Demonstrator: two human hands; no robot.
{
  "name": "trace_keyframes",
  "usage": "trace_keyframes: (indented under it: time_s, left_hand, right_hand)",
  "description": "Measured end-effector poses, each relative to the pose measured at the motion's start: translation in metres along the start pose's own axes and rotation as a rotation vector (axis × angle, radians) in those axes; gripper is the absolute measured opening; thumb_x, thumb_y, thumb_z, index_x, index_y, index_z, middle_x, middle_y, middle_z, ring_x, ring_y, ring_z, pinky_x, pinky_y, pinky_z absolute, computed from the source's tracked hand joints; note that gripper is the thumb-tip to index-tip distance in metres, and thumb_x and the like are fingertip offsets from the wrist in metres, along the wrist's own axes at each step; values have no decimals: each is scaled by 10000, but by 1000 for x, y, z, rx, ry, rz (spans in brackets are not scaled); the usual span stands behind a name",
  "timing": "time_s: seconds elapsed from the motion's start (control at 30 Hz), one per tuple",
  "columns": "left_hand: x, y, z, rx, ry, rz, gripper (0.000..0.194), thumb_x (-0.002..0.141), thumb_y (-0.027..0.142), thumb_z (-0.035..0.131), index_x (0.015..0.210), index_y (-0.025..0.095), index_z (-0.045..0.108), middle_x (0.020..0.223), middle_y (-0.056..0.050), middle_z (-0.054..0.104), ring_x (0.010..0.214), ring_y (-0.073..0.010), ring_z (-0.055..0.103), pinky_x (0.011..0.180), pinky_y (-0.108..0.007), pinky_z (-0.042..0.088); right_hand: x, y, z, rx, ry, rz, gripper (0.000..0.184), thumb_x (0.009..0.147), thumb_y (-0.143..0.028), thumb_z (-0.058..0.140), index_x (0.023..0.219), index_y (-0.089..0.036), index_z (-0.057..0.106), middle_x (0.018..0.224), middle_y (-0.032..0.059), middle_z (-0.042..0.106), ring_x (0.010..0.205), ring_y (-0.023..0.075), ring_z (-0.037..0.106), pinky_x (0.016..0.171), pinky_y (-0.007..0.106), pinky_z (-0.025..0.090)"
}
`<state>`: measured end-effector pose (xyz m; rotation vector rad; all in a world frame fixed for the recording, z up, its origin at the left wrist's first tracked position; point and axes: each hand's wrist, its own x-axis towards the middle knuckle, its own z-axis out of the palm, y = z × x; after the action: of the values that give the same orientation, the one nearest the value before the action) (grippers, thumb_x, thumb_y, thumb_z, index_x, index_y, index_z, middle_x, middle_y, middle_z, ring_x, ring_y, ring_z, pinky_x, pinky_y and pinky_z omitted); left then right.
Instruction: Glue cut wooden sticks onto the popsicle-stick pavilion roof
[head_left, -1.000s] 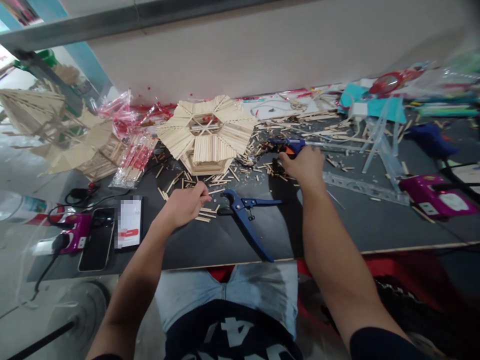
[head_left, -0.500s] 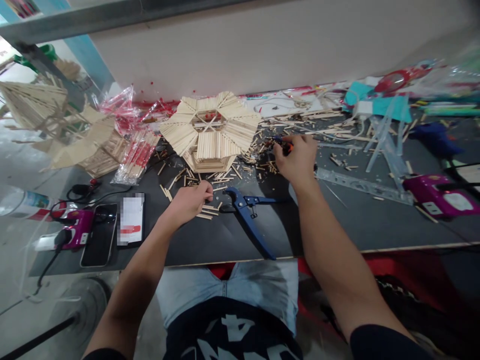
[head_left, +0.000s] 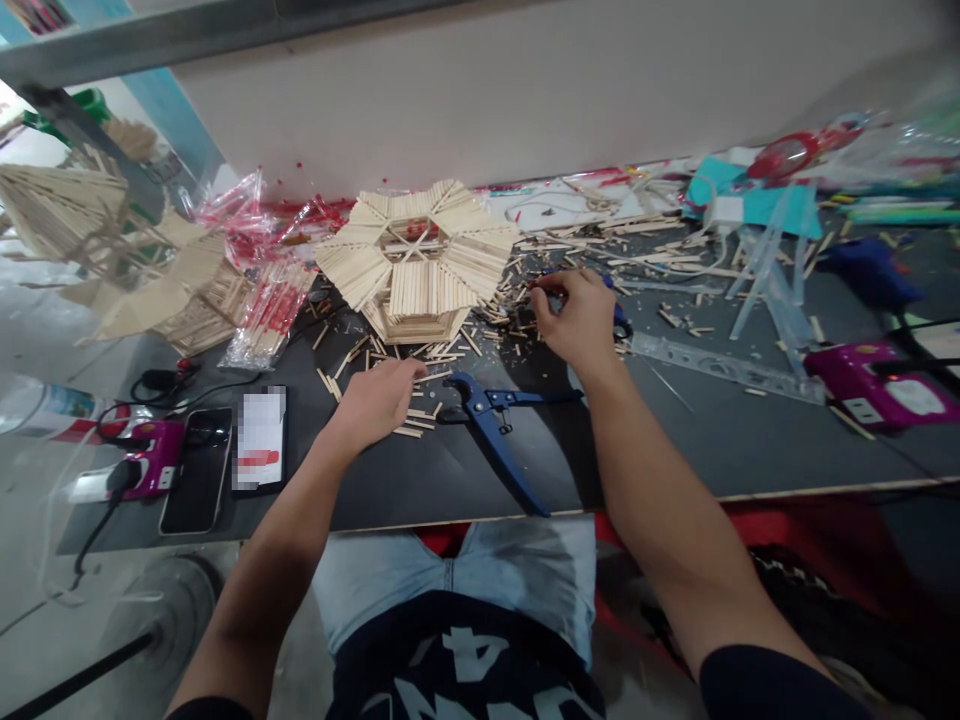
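My left hand (head_left: 379, 402) rests low over the worktop with its fingers curled together among loose wooden sticks (head_left: 411, 428); whatever it may hold is hidden. My right hand (head_left: 576, 318) is over a heap of short stick pieces (head_left: 517, 325), thumb and forefinger tips nearly meeting; what lies between them is too small to make out. A blue tool (head_left: 621, 322) shows partly behind that hand. Ahead of both hands stands a flower-shaped structure of wooden sticks (head_left: 435, 288). Blue-handled cutters (head_left: 495, 430) lie between my forearms, touched by neither hand.
Two phones (head_left: 199, 470) and a purple power strip (head_left: 154, 458) lie at the left. Bagged sticks (head_left: 266, 315) and more stick structures (head_left: 180, 290) stand behind them. To the right are a clear perforated strip (head_left: 724, 370), another purple power strip (head_left: 881, 388) and a blue glue gun (head_left: 870, 272).
My right hand has shifted slightly left, from over the blue tool toward the stick pieces, and its thumb and forefinger have drawn closer. The left hand's fingers have straightened a little.
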<state>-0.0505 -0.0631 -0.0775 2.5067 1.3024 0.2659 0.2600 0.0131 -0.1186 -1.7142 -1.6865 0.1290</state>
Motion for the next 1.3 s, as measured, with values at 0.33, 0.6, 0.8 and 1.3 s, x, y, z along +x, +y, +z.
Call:
trace_keyframes:
  time_s: [0.33,0.6,0.8,1.3]
  left_hand:
    - [1,-18,10,126,44,41,233,1055,318,536,1090,181,722,1143,-81,730,1134,-240,665,938,-348,551]
    - [2,-18,9,145,16,-6,238,1061,281,526,1092,176,737,1107,-78,735,1123,-235,664,905,-326,535]
    - [3,-15,9,176,2,-37,219,1050,270,552,1057,165,744,1134,-78,738,1131,-241,669,933,-341,542]
    - [2,-14,8,119,53,5,123,1068,231,496,1075,177,606,1098,-74,722,1074,-219,671,896,-332,541]
  right_hand:
    - [1,13,9,45,71,-84,216,906,-312,567,948,-159,713,968,186,722,939,297,640,940,477,511]
    - [2,13,9,47,38,-75,195,911,-323,565,940,-201,714,980,159,726,954,315,656,941,495,515]
    - [2,15,10,52,70,-99,208,888,-300,571,925,-154,714,954,177,735,926,305,652,941,506,510]
    - [1,9,8,55,83,-106,206,912,-300,552,926,-168,710,967,175,739,917,286,652,918,459,514]
